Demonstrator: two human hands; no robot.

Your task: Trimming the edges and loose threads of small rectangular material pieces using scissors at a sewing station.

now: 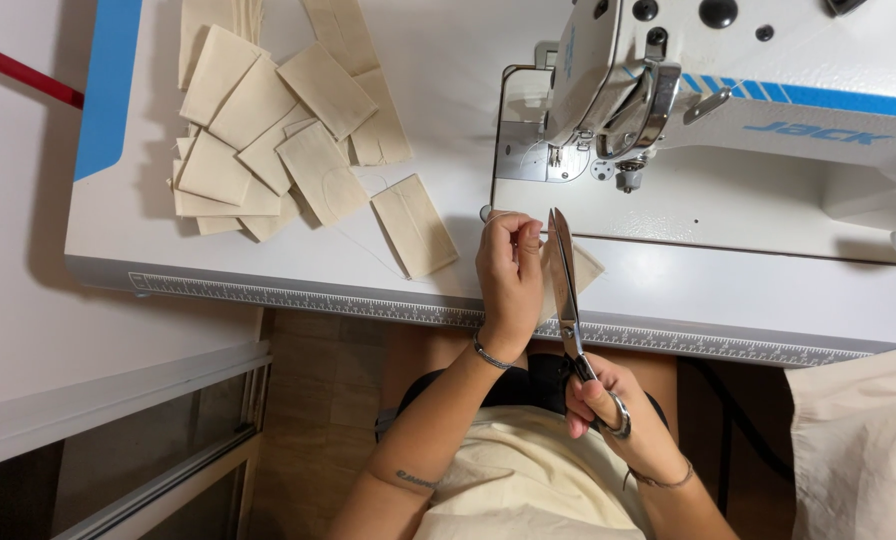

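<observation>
My left hand (509,275) pinches a small beige fabric piece (583,268) over the front edge of the white sewing table (268,255). My right hand (608,405) grips the handles of long metal scissors (565,275). Their blades point away from me, right beside the left fingers and across the fabric piece. Both wrists wear thin bracelets. The sewing machine's needle area (568,155) lies just beyond the scissor tips.
A loose pile of beige fabric pieces (278,130) covers the table's left side, with one piece (415,225) apart near the middle. The white sewing machine (748,110) fills the right. Cream cloth (528,480) lies on my lap, more (863,440) at right.
</observation>
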